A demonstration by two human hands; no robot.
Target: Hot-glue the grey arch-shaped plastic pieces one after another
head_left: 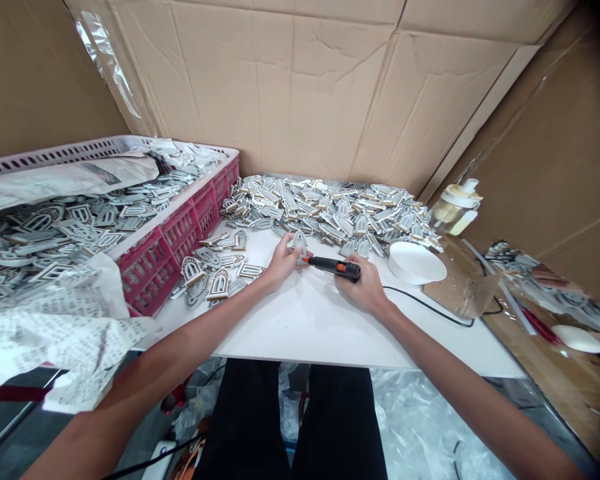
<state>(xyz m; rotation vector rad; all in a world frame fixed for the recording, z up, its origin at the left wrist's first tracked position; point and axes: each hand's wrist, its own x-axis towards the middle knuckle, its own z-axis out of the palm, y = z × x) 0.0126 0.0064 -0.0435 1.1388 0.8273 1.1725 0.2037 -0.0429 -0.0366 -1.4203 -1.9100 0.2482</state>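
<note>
- Here, the left hand (280,263) pinches an arch-shaped piece (299,241) on the white tabletop (320,320).
- The right hand (366,288) grips a black-and-orange tool (333,267), its tip touching that piece.
- Behind: heaped pieces (330,207), a red crate (180,233) to the left, cardboard walls (300,87) all round.
- The newspaper (65,327) print is too blurred to read.

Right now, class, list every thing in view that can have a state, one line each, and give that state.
Left hand: grip shut on the small grey arch-shaped piece.
Right hand: grip shut on the black-and-orange corded pen tool, tip at that piece.
Red plastic crate: open-topped, full of grey pieces.
White round bowl: upright.
Clear pump bottle: upright, pump top on.
</note>
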